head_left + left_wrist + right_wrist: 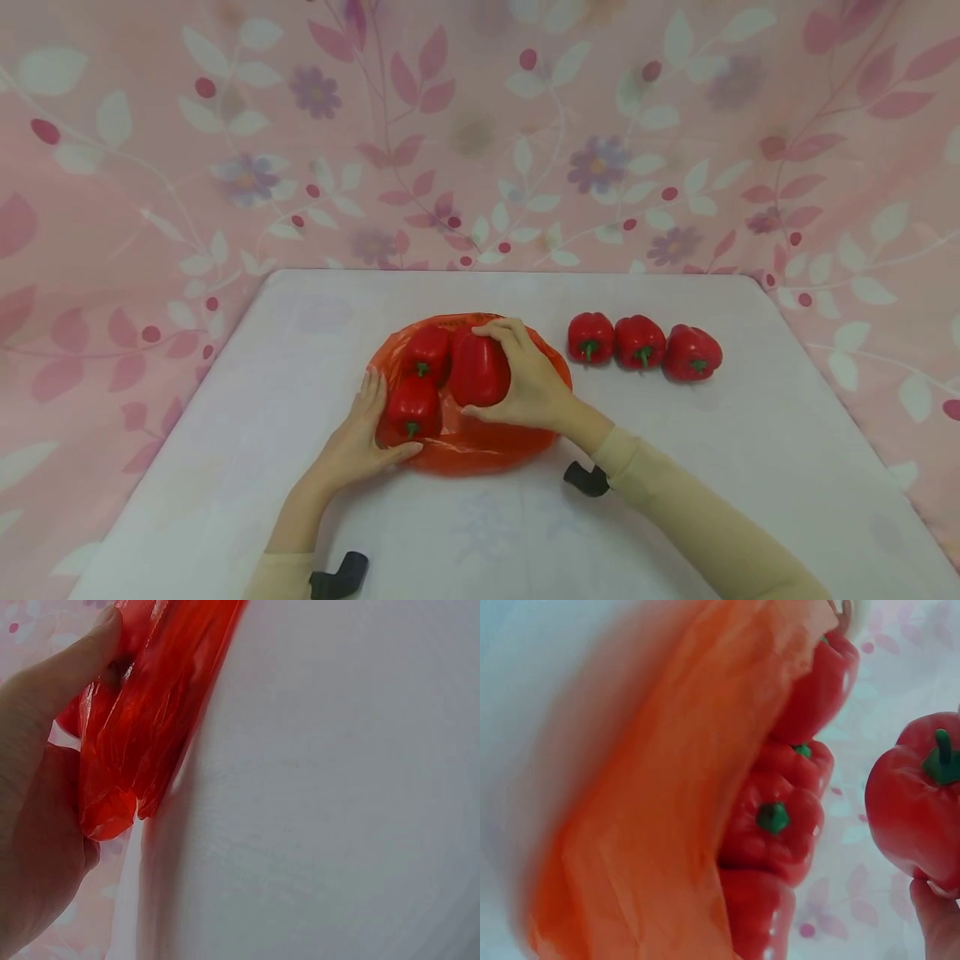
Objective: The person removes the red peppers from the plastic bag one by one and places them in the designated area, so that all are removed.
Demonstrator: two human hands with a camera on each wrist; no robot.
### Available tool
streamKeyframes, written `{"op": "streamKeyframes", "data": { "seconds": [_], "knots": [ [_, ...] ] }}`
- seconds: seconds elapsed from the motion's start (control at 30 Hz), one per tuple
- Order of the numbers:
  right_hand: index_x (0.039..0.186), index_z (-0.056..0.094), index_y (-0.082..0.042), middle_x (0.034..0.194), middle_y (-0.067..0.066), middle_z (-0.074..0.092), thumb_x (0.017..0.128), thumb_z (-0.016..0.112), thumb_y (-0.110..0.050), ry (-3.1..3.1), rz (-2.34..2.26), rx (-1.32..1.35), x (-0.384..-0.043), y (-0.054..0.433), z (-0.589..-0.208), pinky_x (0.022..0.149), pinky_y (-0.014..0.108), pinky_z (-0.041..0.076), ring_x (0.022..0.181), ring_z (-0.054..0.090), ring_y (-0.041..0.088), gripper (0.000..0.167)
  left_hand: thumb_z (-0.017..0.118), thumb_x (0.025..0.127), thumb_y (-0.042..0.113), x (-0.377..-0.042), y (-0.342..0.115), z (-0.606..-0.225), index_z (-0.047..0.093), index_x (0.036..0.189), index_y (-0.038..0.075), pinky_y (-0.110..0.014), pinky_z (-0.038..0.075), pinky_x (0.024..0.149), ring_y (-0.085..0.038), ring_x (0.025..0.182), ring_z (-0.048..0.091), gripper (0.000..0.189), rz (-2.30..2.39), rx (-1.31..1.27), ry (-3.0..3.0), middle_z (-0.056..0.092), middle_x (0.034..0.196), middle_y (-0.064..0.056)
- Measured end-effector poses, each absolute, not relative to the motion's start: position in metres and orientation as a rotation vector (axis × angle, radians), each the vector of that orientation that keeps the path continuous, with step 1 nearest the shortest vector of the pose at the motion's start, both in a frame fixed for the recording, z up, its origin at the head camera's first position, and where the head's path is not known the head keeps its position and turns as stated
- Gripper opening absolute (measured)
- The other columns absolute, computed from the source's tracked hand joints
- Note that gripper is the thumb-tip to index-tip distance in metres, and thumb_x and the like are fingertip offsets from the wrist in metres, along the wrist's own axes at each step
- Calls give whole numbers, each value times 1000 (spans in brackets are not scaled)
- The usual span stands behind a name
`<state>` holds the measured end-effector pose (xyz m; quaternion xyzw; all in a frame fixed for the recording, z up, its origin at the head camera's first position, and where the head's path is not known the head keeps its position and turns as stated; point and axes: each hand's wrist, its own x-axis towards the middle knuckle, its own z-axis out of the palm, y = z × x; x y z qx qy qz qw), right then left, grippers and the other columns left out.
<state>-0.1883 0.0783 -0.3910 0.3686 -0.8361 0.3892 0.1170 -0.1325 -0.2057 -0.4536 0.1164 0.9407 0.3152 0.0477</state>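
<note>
A shiny orange-red plastic bag [480, 457] sits mid-table with its mouth spread wide. Inside it lie red bell peppers [412, 406], seen past the rim in the right wrist view as well. My right hand [536, 379] grips another bell pepper [480, 371] over the bag's mouth, thumb on the near side and fingers on the far side. That pepper [922, 802] shows its green stem in the right wrist view. My left hand [363, 433] rests against the bag's left side, fingers extended along it, thumb at the front. In the left wrist view the thumb touches the crinkled plastic [150, 712].
To the right of the bag, three red bell peppers [640, 342] stand in a row on the white table [750, 467]. A pink floral cloth [480, 133] hangs behind the table. Black wrist-camera mounts [587, 479] sit by both sleeves.
</note>
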Motion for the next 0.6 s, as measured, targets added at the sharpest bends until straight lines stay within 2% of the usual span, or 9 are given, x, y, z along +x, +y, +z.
{"op": "streamKeyframes", "data": {
  "seconds": [0.37,0.6],
  "knots": [
    [133,37,-11,132,5,40,62,91,-27,-2370,1205,1104,-188,95,-381,86,38,54,122,45,20,91,72,75,60,-132,-206,-454,7,154,2,-61,28,106,-35,146,-1,117,956,352,2864,-4,161,-15],
    [133,38,-10,133,5,40,62,91,-26,-2334,1230,1091,-186,110,-377,86,40,54,122,44,20,91,71,75,62,-133,-206,-454,6,154,4,-60,26,107,-34,146,-2,118,956,348,2858,-5,161,-13]
  ]
}}
